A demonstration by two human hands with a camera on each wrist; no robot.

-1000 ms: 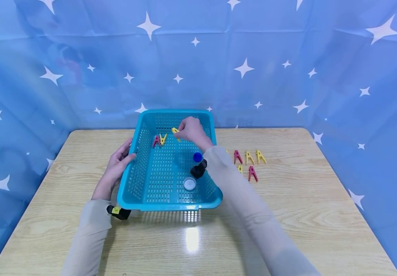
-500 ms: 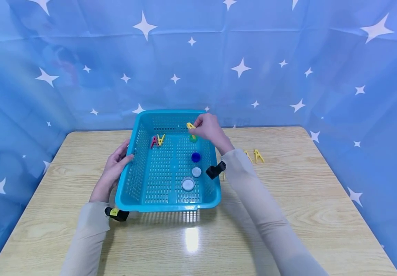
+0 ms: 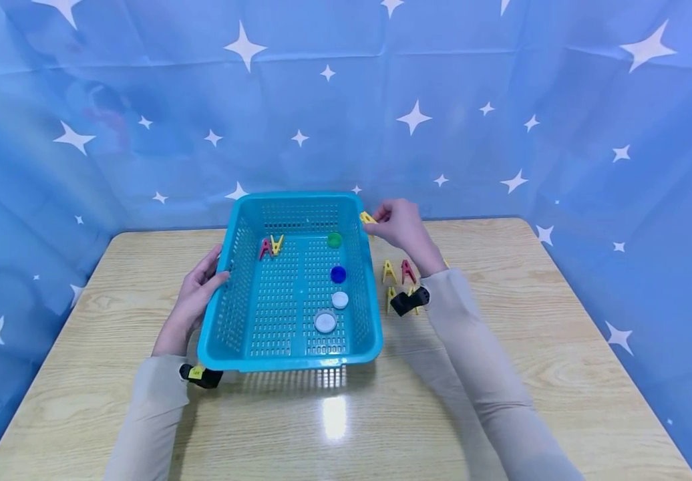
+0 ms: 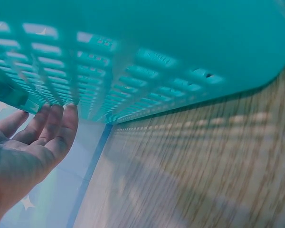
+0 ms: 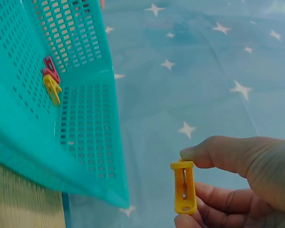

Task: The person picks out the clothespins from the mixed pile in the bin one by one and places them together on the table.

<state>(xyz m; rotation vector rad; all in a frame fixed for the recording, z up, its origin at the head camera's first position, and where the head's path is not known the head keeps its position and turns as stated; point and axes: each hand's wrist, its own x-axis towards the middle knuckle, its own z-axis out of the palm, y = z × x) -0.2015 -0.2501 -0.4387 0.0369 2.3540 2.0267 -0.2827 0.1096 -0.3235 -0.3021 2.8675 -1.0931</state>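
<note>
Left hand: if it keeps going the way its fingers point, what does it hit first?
Left hand would likely meet the teal perforated plastic basket's left wall at once; its fingers are already against the mesh, though exact contact is hard to judge.

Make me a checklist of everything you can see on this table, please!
Surface: wooden table, glare spot near the front edge.
Job's things: teal basket on the table; yellow clothespin pinched in the right hand, just outside the basket's far right corner.
Clutter: red and yellow pegs clipped on the basket's left wall; green cap, blue cap and two white caps inside; loose pegs on the table, right of the basket.
Grips: left hand, fingers straight, touching the basket's left side.
Cables: nothing seen.
Surroundings: blue star-printed cloth.
</note>
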